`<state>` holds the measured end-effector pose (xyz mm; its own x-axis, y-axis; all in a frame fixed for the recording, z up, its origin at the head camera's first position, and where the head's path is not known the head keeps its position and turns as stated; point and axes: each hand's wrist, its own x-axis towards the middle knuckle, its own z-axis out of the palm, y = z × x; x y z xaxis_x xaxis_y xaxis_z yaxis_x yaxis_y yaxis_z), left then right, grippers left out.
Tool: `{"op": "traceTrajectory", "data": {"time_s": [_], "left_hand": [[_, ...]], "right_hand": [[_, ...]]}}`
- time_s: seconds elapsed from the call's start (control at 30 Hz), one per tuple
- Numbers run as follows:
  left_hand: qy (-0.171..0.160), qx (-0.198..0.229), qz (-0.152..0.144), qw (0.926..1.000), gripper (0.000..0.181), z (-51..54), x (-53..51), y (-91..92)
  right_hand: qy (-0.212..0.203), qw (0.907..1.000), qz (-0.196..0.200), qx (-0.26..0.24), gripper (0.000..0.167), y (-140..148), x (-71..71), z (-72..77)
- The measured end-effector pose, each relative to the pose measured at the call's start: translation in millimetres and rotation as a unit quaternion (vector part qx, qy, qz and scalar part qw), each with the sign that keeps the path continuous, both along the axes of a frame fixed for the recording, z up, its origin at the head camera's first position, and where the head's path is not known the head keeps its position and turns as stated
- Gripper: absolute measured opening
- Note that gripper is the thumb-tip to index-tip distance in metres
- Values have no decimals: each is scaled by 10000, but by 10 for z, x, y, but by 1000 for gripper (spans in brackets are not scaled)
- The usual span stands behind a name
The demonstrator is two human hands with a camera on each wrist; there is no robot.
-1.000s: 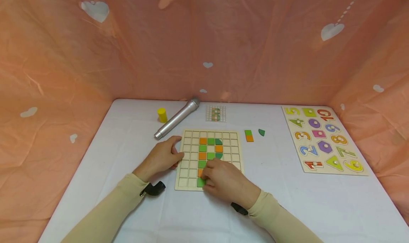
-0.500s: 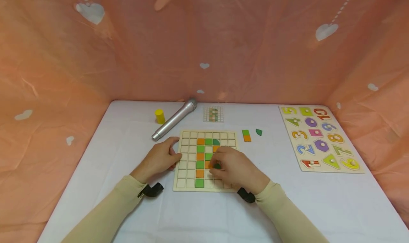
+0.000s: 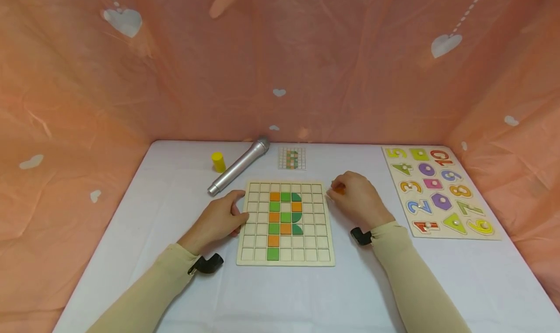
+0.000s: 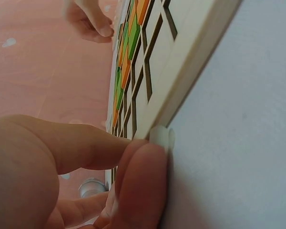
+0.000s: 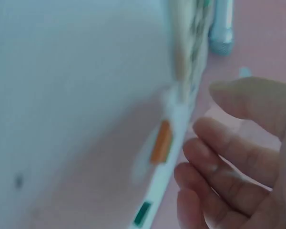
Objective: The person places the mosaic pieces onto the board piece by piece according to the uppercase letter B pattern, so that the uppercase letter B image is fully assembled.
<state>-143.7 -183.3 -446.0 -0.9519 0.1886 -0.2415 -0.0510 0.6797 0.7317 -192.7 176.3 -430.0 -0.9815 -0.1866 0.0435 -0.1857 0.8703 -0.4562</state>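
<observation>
My left hand (image 3: 217, 219) holds the left edge of a wooden grid board (image 3: 258, 254); in the left wrist view its fingertips (image 4: 145, 164) meet the board's edge. Orange and green square tiles and dark green rounded tiles form a pattern in the board's cells. Right of the board, my right hand (image 3: 356, 197) hovers low, fingers bent, over loose tiles. The right wrist view, blurred, shows a gap between thumb and fingers, with an orange tile (image 5: 161, 143) and a dark green tile (image 5: 142, 213) lying on the table. From the head view, the hand mostly covers these.
Behind the board lies a small pattern card (image 3: 292, 158). A silver microphone (image 3: 238, 166) and a yellow cylinder (image 3: 218, 162) are at the back left. A number puzzle board (image 3: 439, 192) lies at the right. A pink-orange curtain (image 3: 280, 61) surrounds the white table (image 3: 175, 284).
My right hand has left the board, where a dark green rounded tile now shows in the pattern's fourth row, and moved right over the loose tiles. My left hand has stayed at the board's edge.
</observation>
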Motion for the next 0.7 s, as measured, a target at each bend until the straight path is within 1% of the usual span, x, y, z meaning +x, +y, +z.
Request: {"op": "traceTrajectory", "data": {"time_s": [0.13,0.27,0.53,0.7], "left_hand": [[8,4,2,10000,68,-7,11,2],[9,18,-14,10000,69,-12,8,8],[40,31,-25,10000,69,-19,-2,4],[40,-2,-22,10000,69,-14,-3,-2]], "right_hand": [[46,9997,-144,172,28,98,-88,-47],[0,9994,-276,224,32,167,-131,-61],[-393,9976,-508,261,35,183,-109,-9],[-456,9972,-453,388,33,188,-75,17]]}}
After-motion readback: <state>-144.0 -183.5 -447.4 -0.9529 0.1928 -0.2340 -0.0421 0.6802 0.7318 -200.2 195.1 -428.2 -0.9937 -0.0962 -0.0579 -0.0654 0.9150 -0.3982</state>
